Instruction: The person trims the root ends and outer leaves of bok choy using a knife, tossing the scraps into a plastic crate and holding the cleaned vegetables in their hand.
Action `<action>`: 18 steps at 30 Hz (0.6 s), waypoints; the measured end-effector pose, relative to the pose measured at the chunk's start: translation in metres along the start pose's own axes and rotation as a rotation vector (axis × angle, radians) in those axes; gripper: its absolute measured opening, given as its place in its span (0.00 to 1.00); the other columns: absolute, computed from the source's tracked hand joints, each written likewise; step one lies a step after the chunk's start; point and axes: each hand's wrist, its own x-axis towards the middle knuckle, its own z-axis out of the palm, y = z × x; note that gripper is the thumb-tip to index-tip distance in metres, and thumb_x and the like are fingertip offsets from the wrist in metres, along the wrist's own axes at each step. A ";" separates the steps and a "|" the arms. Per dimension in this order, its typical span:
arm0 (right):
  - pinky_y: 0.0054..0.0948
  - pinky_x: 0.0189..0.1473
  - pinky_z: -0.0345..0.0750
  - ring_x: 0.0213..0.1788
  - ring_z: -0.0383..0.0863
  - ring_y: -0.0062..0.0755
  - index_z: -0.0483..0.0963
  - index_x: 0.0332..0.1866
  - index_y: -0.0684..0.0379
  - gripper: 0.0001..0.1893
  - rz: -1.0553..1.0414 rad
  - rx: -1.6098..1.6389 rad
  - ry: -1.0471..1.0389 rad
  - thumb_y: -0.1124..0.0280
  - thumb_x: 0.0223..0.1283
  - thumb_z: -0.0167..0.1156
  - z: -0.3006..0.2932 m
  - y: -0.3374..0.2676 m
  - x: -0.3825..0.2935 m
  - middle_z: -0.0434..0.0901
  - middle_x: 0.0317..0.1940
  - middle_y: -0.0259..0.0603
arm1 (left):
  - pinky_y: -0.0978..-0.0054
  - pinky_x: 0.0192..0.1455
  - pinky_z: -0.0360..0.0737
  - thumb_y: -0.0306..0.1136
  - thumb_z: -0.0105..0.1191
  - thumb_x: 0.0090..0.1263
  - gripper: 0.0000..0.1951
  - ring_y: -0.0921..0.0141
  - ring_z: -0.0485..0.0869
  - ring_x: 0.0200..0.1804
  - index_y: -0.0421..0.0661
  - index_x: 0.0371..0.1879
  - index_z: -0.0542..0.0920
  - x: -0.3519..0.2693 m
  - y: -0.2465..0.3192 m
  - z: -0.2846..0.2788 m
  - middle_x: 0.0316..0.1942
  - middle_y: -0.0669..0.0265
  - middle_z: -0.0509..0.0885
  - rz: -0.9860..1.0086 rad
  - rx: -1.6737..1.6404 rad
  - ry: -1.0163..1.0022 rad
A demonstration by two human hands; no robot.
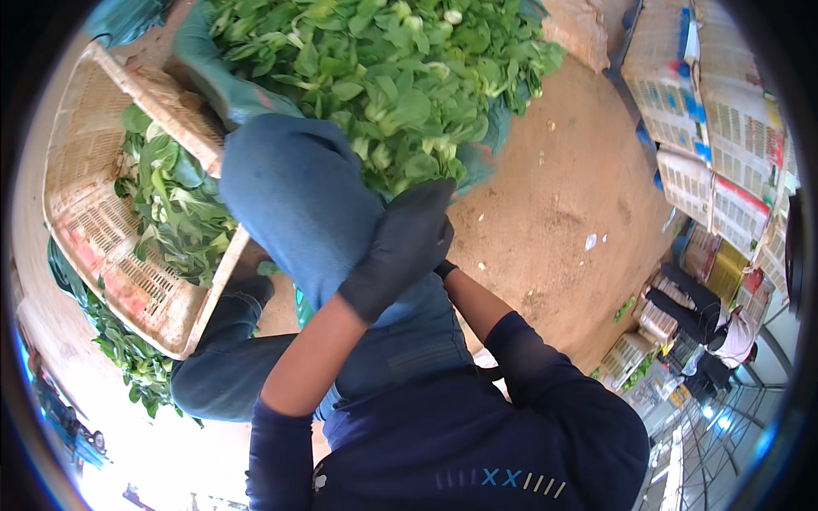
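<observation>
My left hand (409, 246), in a black glove, lies across my right one, close to my thigh in blue jeans. Most of my right hand (446, 268) is hidden behind it; a little black glove and the bare wrist show. Whether either holds anything cannot be made out. Just past the fingertips begins a large heap of bok choy-like leafy greens (396, 96), lying on green sacking (482, 160). Left of my raised knee (287, 172) stands a dirty white plastic crate (83, 172), partly filled with similar loose greens (182, 211).
More greens (137, 370) lie below the crate at the left. Stacked white crates (716, 121) line the right side. Small scraps (590, 241) dot the brown floor (543, 281). Another person (716, 326) is farther off at the right, near more crates.
</observation>
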 end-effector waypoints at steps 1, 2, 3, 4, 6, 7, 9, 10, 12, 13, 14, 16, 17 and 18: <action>0.33 0.32 0.77 0.32 0.82 0.39 0.74 0.42 0.63 0.17 0.014 0.067 0.018 0.62 0.52 0.62 -0.008 0.003 -0.009 0.81 0.39 0.47 | 0.58 0.62 0.65 0.28 0.52 0.59 0.22 0.57 0.73 0.60 0.39 0.55 0.72 0.019 -0.002 0.031 0.54 0.52 0.77 -0.060 0.285 -0.242; 0.32 0.32 0.77 0.32 0.82 0.38 0.74 0.42 0.63 0.17 0.030 0.138 0.040 0.62 0.52 0.62 -0.016 0.003 -0.018 0.81 0.39 0.47 | 0.54 0.63 0.63 0.32 0.50 0.62 0.21 0.57 0.72 0.60 0.41 0.55 0.74 0.033 -0.007 0.056 0.54 0.53 0.77 -0.107 0.577 -0.479; 0.32 0.32 0.77 0.32 0.82 0.37 0.74 0.41 0.63 0.17 0.046 0.209 0.064 0.62 0.52 0.62 -0.024 0.004 -0.027 0.81 0.39 0.47 | 0.54 0.63 0.63 0.32 0.50 0.62 0.21 0.57 0.72 0.60 0.41 0.55 0.74 0.038 -0.021 0.078 0.54 0.53 0.77 -0.098 0.572 -0.506; 0.32 0.32 0.77 0.31 0.82 0.37 0.74 0.41 0.63 0.17 0.056 0.267 0.082 0.62 0.53 0.61 -0.032 0.002 -0.034 0.81 0.39 0.47 | 0.50 0.64 0.58 0.35 0.47 0.64 0.21 0.58 0.72 0.61 0.43 0.55 0.74 0.041 -0.034 0.098 0.54 0.54 0.77 -0.167 0.706 -0.585; 0.31 0.31 0.77 0.31 0.82 0.35 0.74 0.41 0.63 0.16 0.073 0.351 0.141 0.61 0.54 0.61 -0.055 0.005 -0.048 0.82 0.39 0.46 | 0.47 0.64 0.54 0.39 0.44 0.66 0.21 0.58 0.71 0.61 0.44 0.55 0.75 0.046 -0.054 0.120 0.54 0.54 0.78 -0.231 0.838 -0.670; 0.31 0.31 0.77 0.31 0.82 0.34 0.74 0.41 0.63 0.16 0.087 0.358 0.190 0.61 0.54 0.61 -0.071 0.015 -0.050 0.82 0.39 0.46 | 0.44 0.64 0.51 0.40 0.40 0.67 0.21 0.57 0.71 0.61 0.45 0.55 0.76 0.046 -0.065 0.120 0.55 0.54 0.77 -0.212 0.874 -0.698; 0.30 0.31 0.77 0.31 0.82 0.33 0.73 0.39 0.65 0.18 0.137 0.274 0.396 0.59 0.55 0.62 -0.096 0.034 -0.050 0.82 0.36 0.43 | 0.42 0.65 0.48 0.41 0.37 0.68 0.21 0.57 0.71 0.62 0.45 0.55 0.76 0.042 -0.081 0.123 0.55 0.54 0.77 -0.205 0.906 -0.722; 0.32 0.39 0.76 0.39 0.80 0.38 0.72 0.44 0.67 0.22 0.075 -0.127 0.503 0.59 0.52 0.65 -0.110 0.035 -0.045 0.79 0.42 0.47 | 0.41 0.64 0.48 0.40 0.37 0.68 0.21 0.59 0.70 0.62 0.46 0.54 0.77 0.039 -0.086 0.125 0.56 0.55 0.77 -0.213 0.928 -0.690; 0.36 0.53 0.71 0.54 0.72 0.48 0.65 0.55 0.70 0.35 -0.212 -0.474 0.779 0.58 0.46 0.70 -0.124 0.025 -0.013 0.71 0.53 0.55 | 0.41 0.64 0.48 0.40 0.37 0.69 0.20 0.60 0.70 0.63 0.47 0.54 0.77 0.040 -0.088 0.128 0.56 0.55 0.77 -0.227 0.948 -0.659; 0.37 0.61 0.65 0.61 0.65 0.51 0.60 0.60 0.72 0.42 -0.430 -0.406 0.955 0.58 0.43 0.72 -0.116 0.010 0.008 0.65 0.58 0.59 | 0.44 0.61 0.56 0.38 0.39 0.67 0.19 0.61 0.74 0.59 0.48 0.51 0.79 0.042 -0.080 0.127 0.52 0.55 0.79 -0.248 0.849 -0.777; 0.36 0.64 0.61 0.64 0.61 0.51 0.55 0.63 0.73 0.46 -0.454 -0.306 0.822 0.58 0.43 0.72 -0.093 -0.034 0.018 0.61 0.60 0.61 | 0.47 0.59 0.63 0.37 0.42 0.66 0.17 0.62 0.77 0.55 0.48 0.49 0.80 0.036 -0.077 0.126 0.49 0.56 0.81 -0.291 0.742 -0.898; 0.36 0.65 0.59 0.65 0.59 0.51 0.52 0.64 0.75 0.47 -0.500 -0.352 0.692 0.60 0.44 0.71 -0.056 -0.102 0.047 0.60 0.60 0.63 | 0.52 0.51 0.70 0.35 0.45 0.63 0.15 0.62 0.81 0.48 0.48 0.45 0.81 0.042 -0.058 0.115 0.43 0.57 0.83 -0.293 0.618 -0.836; 0.37 0.64 0.61 0.63 0.62 0.50 0.53 0.63 0.75 0.45 -0.524 -0.492 0.684 0.62 0.45 0.70 -0.048 -0.116 0.068 0.64 0.58 0.63 | 0.57 0.43 0.76 0.32 0.48 0.60 0.13 0.63 0.84 0.41 0.48 0.42 0.82 0.044 -0.052 0.107 0.38 0.57 0.85 -0.276 0.508 -0.763; 0.37 0.64 0.61 0.63 0.62 0.50 0.53 0.63 0.75 0.45 -0.528 -0.484 0.709 0.62 0.45 0.70 -0.063 -0.105 0.093 0.64 0.58 0.63 | 0.62 0.32 0.77 0.29 0.51 0.54 0.10 0.60 0.84 0.30 0.47 0.34 0.81 0.048 -0.050 0.103 0.29 0.59 0.84 -0.168 0.542 -0.639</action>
